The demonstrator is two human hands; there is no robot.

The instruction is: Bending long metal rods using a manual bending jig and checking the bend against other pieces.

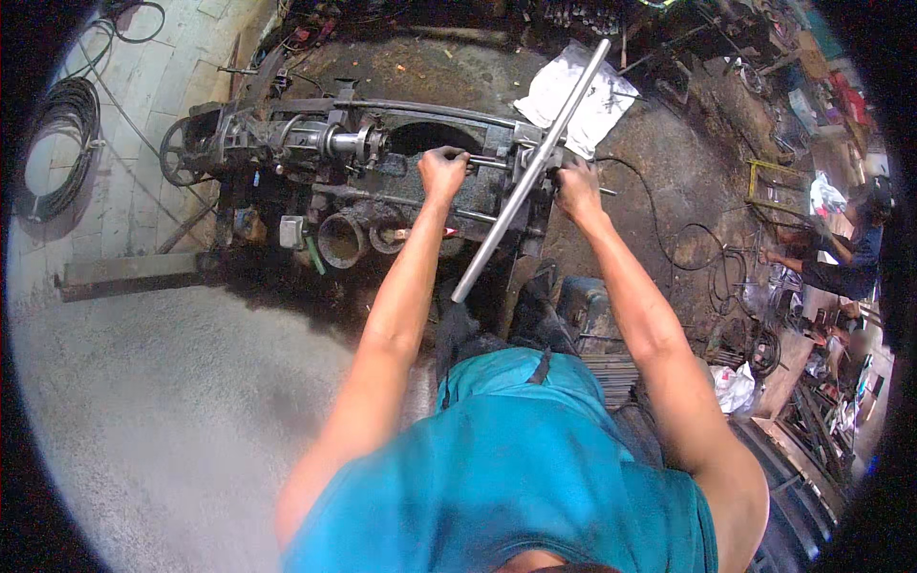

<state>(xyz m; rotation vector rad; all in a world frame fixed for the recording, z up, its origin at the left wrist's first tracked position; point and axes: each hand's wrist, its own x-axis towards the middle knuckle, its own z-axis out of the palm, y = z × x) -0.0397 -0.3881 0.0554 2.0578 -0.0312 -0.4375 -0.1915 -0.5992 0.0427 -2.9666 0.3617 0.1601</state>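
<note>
A greasy, dark lathe point(287, 143) stretches out ahead of me, with a bright chuck end point(355, 143) left of my hands. My left hand point(443, 174) is closed over the bed, its fingers around the near end of a thin metal rod point(489, 162) that runs right. Beside the dark block at the lathe's right end, my right hand point(578, 189) is closed; what its fingers hold is hidden. A short thin rod end point(607, 192) sticks out past it. Slanting between my forearms, a long silver bar point(521, 196) lies across the lathe's right end.
White sheeting point(581, 95) lies on the dirty floor behind the bar. Coiled black hose point(63, 148) rests at far left. A round pipe mouth point(342, 241) shows under the lathe. A black cable point(659, 215) trails right, toward a yellow frame point(776, 183) and another person point(845, 258).
</note>
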